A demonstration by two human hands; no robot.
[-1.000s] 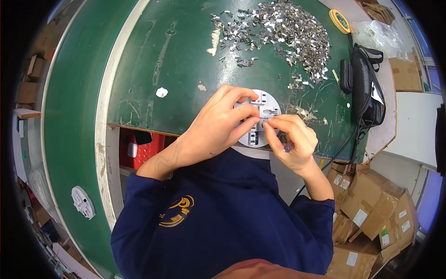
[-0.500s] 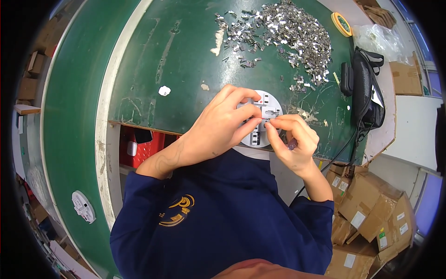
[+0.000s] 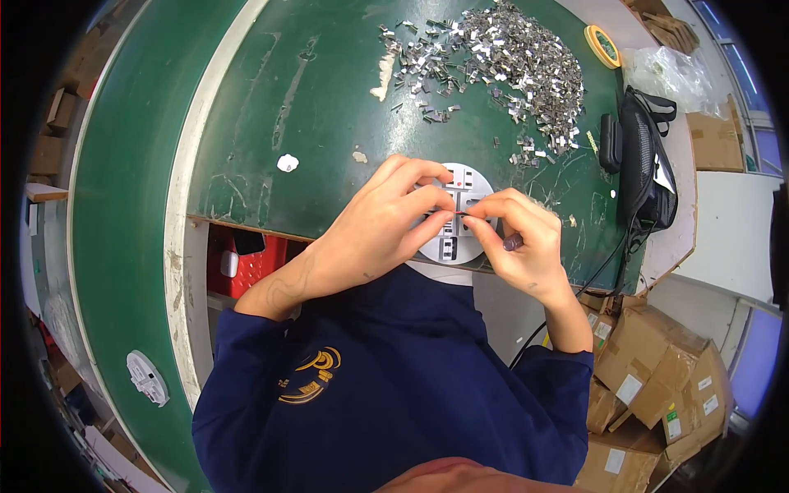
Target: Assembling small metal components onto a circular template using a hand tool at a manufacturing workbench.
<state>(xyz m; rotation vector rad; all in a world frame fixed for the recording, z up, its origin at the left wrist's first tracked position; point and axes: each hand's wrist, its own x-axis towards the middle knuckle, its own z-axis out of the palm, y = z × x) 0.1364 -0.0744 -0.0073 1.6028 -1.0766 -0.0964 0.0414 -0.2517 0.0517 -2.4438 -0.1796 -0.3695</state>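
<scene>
A round white plastic plate (image 3: 470,251) with raised rectangular fittings and small black parts lies at the table's near edge, partly hidden by my hands. My left hand (image 3: 386,209) reaches over its left side, with curled fingers and the thumb close to the index fingertip. My right hand (image 3: 523,234) is closed at the plate's right side, thumb and index fingertip pinched together. A thin red and dark piece (image 3: 460,213) shows between the fingertips of both hands. Tucked in my right palm is a dark purple handle (image 3: 513,241), the rest of it hidden.
Small metallic and dark pieces (image 3: 526,70) are heaped at the back of the green table (image 3: 329,99). A yellow tape roll (image 3: 602,46), a black bag (image 3: 648,160) and a black case (image 3: 610,143) sit at the right. Another white plate (image 3: 147,379) lies far left. Cardboard boxes (image 3: 649,361) stand lower right.
My right hand has shifted slightly left and its fingertips meet nearer my left ones. The thin red piece shows between them now. My left hand has barely moved.
</scene>
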